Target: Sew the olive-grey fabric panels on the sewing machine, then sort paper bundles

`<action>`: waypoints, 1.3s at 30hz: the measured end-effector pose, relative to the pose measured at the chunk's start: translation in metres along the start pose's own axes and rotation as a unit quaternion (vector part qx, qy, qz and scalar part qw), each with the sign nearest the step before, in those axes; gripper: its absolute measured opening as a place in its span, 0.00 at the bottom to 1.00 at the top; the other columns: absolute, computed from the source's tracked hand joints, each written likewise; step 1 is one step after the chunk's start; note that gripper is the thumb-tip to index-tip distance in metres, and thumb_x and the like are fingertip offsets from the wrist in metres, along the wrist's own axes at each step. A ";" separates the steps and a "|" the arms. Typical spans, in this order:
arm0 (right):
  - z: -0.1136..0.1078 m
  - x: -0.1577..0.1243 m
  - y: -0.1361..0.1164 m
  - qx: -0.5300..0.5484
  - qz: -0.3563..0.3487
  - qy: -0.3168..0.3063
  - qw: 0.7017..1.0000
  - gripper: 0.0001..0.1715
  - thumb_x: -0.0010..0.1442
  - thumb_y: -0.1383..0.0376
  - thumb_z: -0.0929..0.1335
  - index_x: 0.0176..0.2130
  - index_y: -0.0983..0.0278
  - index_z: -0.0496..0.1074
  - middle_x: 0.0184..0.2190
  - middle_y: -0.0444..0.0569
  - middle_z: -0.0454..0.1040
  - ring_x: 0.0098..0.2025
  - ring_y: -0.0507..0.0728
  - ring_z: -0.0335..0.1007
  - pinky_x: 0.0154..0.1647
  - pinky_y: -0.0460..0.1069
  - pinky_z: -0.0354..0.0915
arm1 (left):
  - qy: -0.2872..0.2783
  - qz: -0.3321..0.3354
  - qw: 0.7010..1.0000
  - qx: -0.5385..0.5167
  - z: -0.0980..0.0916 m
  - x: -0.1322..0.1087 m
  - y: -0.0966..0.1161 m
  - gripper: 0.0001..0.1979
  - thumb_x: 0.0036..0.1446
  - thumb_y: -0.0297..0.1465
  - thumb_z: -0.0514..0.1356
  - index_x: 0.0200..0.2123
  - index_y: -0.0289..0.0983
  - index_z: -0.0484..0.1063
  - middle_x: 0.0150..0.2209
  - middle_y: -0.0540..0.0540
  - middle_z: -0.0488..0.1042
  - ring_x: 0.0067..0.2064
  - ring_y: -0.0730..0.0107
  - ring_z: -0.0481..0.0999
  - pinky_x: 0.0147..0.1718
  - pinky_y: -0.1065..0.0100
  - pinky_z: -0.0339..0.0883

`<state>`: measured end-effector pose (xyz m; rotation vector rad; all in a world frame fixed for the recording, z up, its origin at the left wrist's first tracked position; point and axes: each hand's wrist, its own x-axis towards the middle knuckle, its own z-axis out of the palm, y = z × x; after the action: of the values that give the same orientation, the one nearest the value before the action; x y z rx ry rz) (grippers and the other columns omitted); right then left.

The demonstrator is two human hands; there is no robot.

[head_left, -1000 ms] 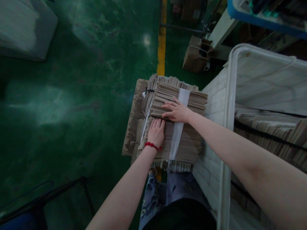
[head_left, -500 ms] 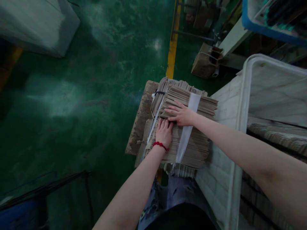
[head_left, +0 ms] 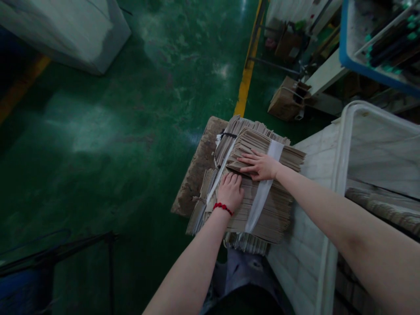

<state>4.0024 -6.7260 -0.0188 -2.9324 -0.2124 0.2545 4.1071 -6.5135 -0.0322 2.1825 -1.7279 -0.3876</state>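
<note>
Tied bundles of flat brown cardboard pieces (head_left: 272,214) are piled on a worn board (head_left: 193,175). A white band (head_left: 260,203) runs across the top bundle. My left hand (head_left: 231,191), with a red bracelet (head_left: 223,207) at the wrist, rests on the near part of this bundle, its fingers curled at a gap between the pieces. Just right of it, my right hand (head_left: 257,165) lies with fingers spread on the far part, beside the white band. A black tie (head_left: 229,134) holds a smaller bundle behind.
A large white bin (head_left: 341,153) holding more bundles stands close on the right. A blue-edged tray (head_left: 344,48) is at the upper right, near a brown box (head_left: 287,98). A grey-white block (head_left: 95,39) stands upper left, a dark metal frame (head_left: 110,262) lower left.
The whole view has shifted, so the pile appears lower and further right. My left hand's fingers look more curled, and the gap by the hands looks slightly wider.
</note>
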 end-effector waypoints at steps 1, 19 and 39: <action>0.001 0.000 0.000 0.002 -0.002 0.002 1.000 0.30 0.55 0.60 0.68 0.58 0.50 0.68 0.68 0.45 0.51 0.69 0.62 0.44 0.67 0.66 0.38 | 0.002 -0.009 1.000 0.001 0.001 0.001 -0.001 0.21 0.59 0.30 0.54 0.56 0.34 0.66 0.52 0.40 0.71 0.58 0.56 0.64 0.61 0.56 0.55; 0.019 0.000 0.009 0.042 -0.016 0.035 0.998 0.29 0.56 0.63 0.67 0.57 0.54 0.69 0.69 0.44 0.51 0.70 0.62 0.42 0.69 0.65 0.32 | -0.009 -0.031 0.999 0.040 0.007 0.005 -0.006 0.24 0.67 0.34 0.45 0.64 0.39 0.57 0.49 0.40 0.71 0.53 0.55 0.67 0.53 0.56 0.58; 0.025 -0.006 0.013 0.061 -0.011 0.025 0.998 0.26 0.56 0.61 0.67 0.55 0.53 0.70 0.69 0.43 0.51 0.70 0.62 0.40 0.68 0.66 0.30 | -0.015 -0.035 0.999 0.034 0.013 0.012 0.003 0.18 0.62 0.32 0.52 0.54 0.39 0.68 0.47 0.40 0.71 0.52 0.54 0.66 0.52 0.53 0.58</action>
<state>3.9939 -6.7347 -0.0450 -2.8097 -0.2148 0.1828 4.1020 -6.5271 -0.0428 2.3023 -1.7068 -0.3861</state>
